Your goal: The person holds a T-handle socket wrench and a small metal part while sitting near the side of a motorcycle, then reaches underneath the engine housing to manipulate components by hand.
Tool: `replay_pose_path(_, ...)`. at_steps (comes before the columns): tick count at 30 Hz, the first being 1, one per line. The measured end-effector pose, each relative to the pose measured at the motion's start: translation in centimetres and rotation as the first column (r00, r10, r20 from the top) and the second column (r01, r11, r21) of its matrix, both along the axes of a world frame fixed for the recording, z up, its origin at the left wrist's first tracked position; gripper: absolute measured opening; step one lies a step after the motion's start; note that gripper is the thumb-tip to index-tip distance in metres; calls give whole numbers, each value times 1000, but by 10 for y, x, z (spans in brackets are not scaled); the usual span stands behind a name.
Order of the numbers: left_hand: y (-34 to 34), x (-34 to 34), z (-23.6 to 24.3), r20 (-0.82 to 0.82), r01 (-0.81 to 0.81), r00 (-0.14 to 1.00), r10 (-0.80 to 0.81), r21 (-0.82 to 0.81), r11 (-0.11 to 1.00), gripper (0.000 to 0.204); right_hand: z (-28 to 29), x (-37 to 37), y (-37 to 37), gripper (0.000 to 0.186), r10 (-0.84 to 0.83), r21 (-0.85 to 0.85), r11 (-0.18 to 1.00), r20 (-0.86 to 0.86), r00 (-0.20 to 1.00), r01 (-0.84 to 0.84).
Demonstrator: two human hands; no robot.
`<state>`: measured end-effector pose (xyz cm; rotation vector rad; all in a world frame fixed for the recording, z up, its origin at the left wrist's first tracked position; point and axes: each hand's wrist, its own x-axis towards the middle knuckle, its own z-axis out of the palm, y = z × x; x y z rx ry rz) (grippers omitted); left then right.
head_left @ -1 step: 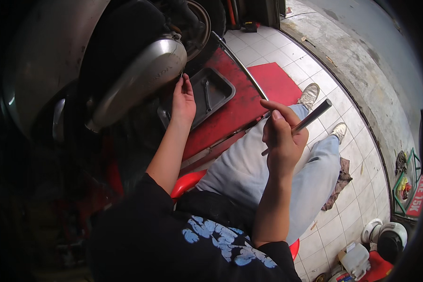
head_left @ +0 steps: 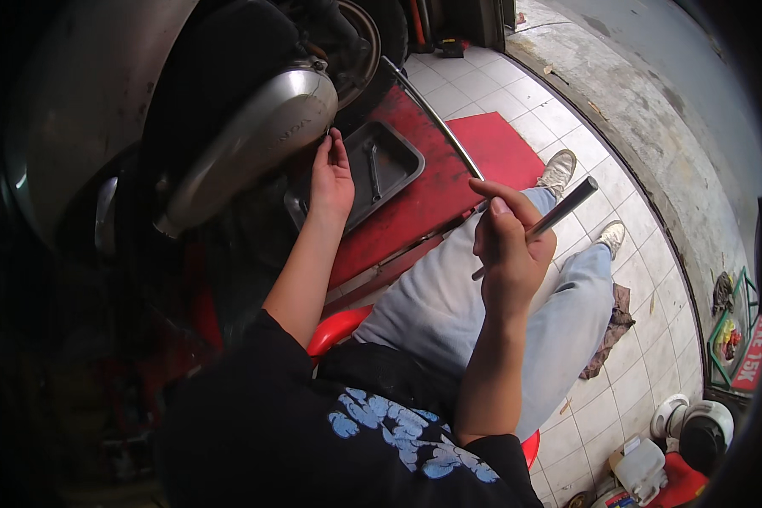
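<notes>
Your right hand [head_left: 510,245] grips a long dark metal rod [head_left: 540,224], fingers [head_left: 501,196] curled tight around its middle, raised above your grey-trousered lap with its upper end slanting away toward your white shoes [head_left: 560,169]. Your left hand [head_left: 332,176] reaches up to the edge of the scooter's silver engine cover [head_left: 254,135], its fingertips pinched there on something too small to make out. Just beside those fingers lies a dark metal tray [head_left: 402,165] holding a wrench [head_left: 373,169], on a red mat [head_left: 499,148] over the white tiled floor [head_left: 652,254].
</notes>
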<state>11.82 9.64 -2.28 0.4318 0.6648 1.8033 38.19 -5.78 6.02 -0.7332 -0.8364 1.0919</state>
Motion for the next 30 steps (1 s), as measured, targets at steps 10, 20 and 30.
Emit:
replay_pose_path(10, -8, 18, 4, -3, -74, 997, 74, 9, 997, 18, 0, 3, 1, 27, 6, -4, 1000, 7, 1000, -6)
replay_pose_path(20, 4, 25, -5, -234, -122, 964, 125, 25, 992, 10, 2, -3, -3, 26, 25, 1, 1000, 24, 999, -25)
replay_pose_path(30, 16, 15, -3, -478, -178, 865, 154, -5, 984, 20, 7, -10, -12, 26, 24, 36, 999, 51, 998, -26)
